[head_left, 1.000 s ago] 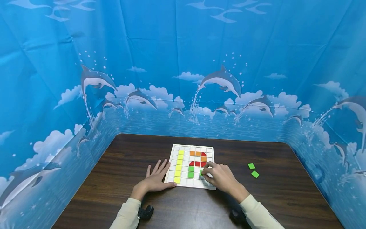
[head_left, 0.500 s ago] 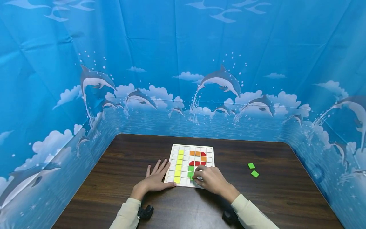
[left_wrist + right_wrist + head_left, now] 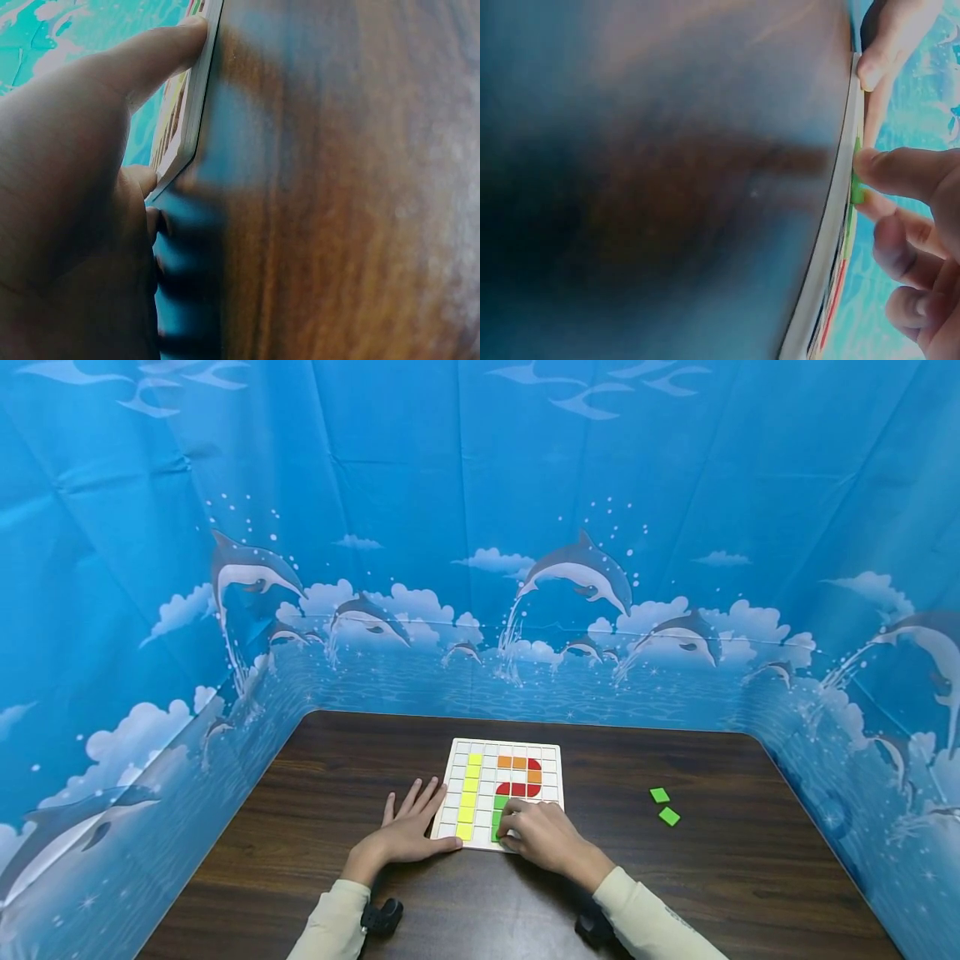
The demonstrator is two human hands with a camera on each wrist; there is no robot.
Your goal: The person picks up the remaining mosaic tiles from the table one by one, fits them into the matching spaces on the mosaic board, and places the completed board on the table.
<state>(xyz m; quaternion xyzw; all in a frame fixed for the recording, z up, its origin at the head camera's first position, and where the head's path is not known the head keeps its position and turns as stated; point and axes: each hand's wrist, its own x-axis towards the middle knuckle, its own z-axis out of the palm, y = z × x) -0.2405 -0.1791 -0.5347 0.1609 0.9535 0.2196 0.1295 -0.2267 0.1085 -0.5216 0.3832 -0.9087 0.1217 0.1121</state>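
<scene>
A white grid board (image 3: 551, 766) lies on the table with coloured tiles in its squares. A yellow column (image 3: 468, 797) stands on its left; orange tiles (image 3: 512, 762), red tiles (image 3: 519, 790) and green tiles (image 3: 500, 802) form a figure to the right. My left hand (image 3: 405, 835) rests spread at the board's left edge, its thumb on the near-left corner. With thumb and finger, my right hand (image 3: 546, 835) pinches a green tile (image 3: 857, 192) at the lower end of the green column. The right fingers partly cover that spot in the head view.
Two loose green tiles, one farther (image 3: 659, 795) and one nearer (image 3: 670, 816), lie on the dark wooden table (image 3: 720, 877) right of the board. A blue dolphin-print curtain (image 3: 420, 677) surrounds the table's back and sides.
My right hand has moved left across the board with a green tile, from its right part to the foot of the green column. The left hand stays in place.
</scene>
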